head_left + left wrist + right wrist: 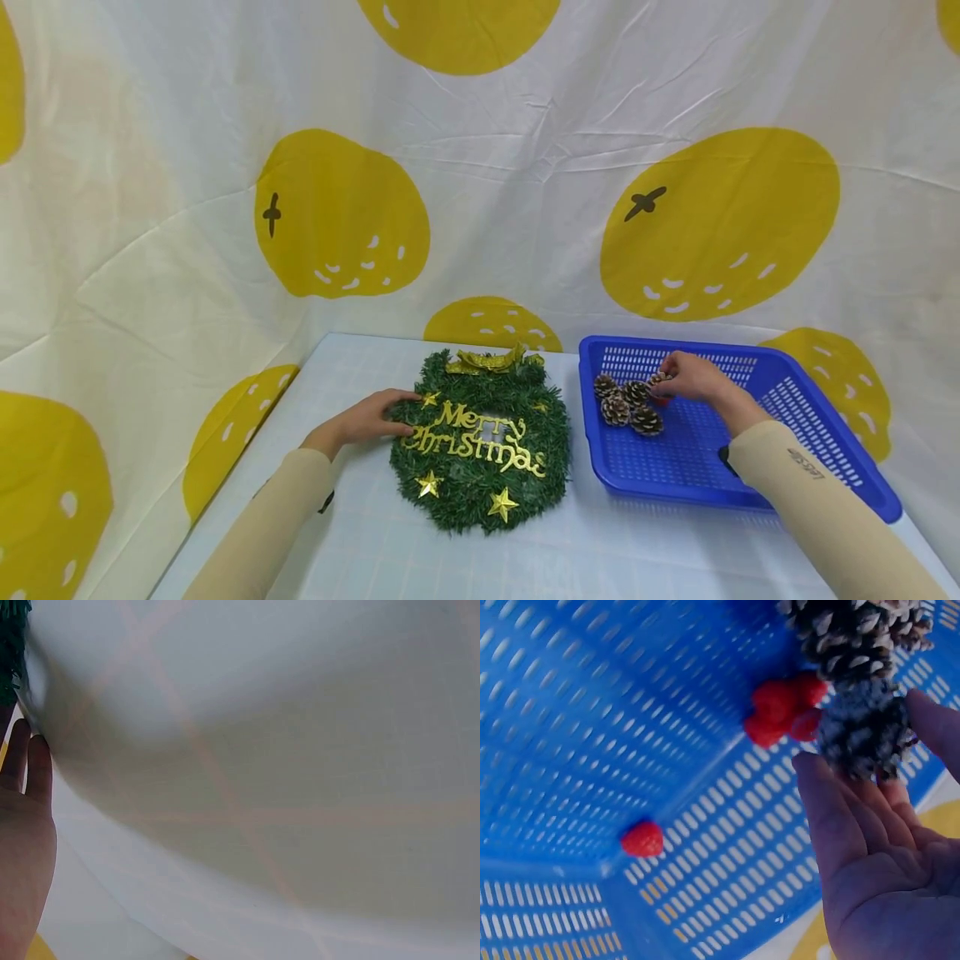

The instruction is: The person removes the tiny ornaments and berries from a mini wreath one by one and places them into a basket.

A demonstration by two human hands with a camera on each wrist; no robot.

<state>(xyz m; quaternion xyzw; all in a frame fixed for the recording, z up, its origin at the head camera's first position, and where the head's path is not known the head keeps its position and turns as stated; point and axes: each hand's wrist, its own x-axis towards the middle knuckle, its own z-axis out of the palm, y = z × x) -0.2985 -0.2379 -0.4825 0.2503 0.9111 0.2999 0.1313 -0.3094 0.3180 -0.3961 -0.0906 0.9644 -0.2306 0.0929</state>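
A green tinsel wreath lies on the table with gold "Merry Christmas" lettering, gold stars and a gold bow at its far side. At its left edge my left hand rests with extended fingers touching the greenery. Over to the right, my right hand reaches into a blue basket. Between its thumb and fingers it pinches a frosted pine cone. More pine cones with white-tipped scales sit clustered just left of that hand.
Red berry-like pieces lie beside the held cone in the right wrist view. A single red piece sits apart near a basket corner. Behind the table hangs a white cloth printed with yellow fruit.
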